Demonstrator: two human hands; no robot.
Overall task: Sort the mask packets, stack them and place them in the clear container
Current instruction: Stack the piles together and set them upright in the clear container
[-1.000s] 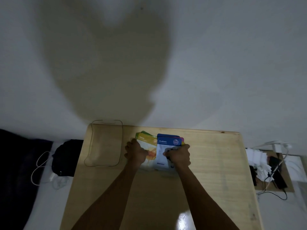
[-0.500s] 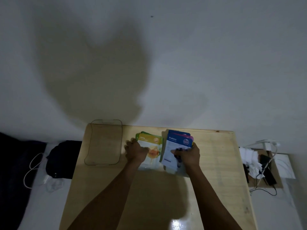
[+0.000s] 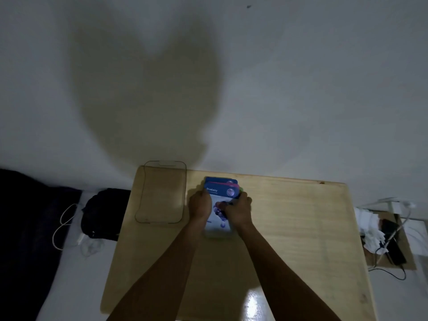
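A stack of mask packets (image 3: 221, 189) lies near the far middle of the wooden table (image 3: 289, 228). A blue Blueberry packet is on top; pink and green edges peek out at its right. My left hand (image 3: 201, 205) grips the stack's left edge. On the right side my right hand (image 3: 236, 210) holds the stack, its thumb pressed on the top packet. The clear container (image 3: 162, 193) stands empty to the left of the stack, at the table's far left corner.
A wall rises just behind the table. A black bag (image 3: 104, 214) and a white cable (image 3: 62, 225) lie on the floor to the left. On the right, white tissues (image 3: 370, 228), a dark phone (image 3: 393, 239) and cables rest on a low board.
The blue packets in my right hand have moved left onto the yellow and green pile under my left hand. The two piles are now one stack held by both hands.
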